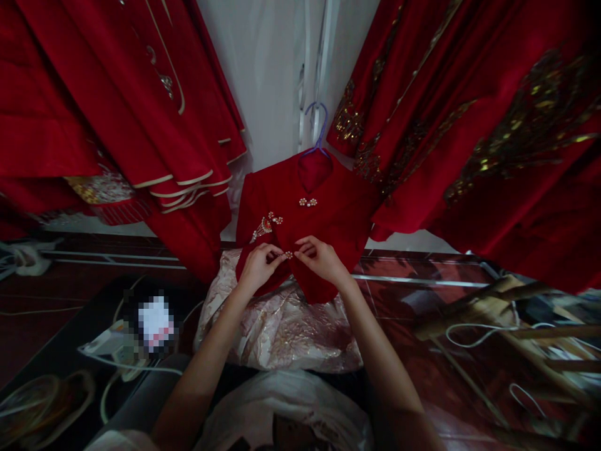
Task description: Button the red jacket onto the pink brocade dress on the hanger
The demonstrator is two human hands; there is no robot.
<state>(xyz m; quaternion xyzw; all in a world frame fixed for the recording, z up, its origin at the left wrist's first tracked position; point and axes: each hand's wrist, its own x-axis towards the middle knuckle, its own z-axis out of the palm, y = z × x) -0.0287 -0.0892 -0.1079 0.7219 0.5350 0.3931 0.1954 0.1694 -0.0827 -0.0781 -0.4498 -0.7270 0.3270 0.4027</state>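
A red jacket (339, 214) with a beaded neck clasp (308, 202) and a jewelled tassel ornament (263, 227) hangs before me on a purple hanger (321, 128). My left hand (257, 268) pinches a small beaded clasp (289, 255) at the lower front opening. From the other side, my right hand (323, 259) meets the same clasp, its thumb and fingers curled at the jacket's edge. Below the clasp the two front panels part. The exact grip of the fingertips is too small to make out.
Shiny pale brocade fabric (300, 332) lies over my lap. Red garments (188, 125) with piping hang at left, sequinned red ones (507, 138) at right. A dark table (61, 338) with cables stands at left, a wooden rack (469, 300) at right.
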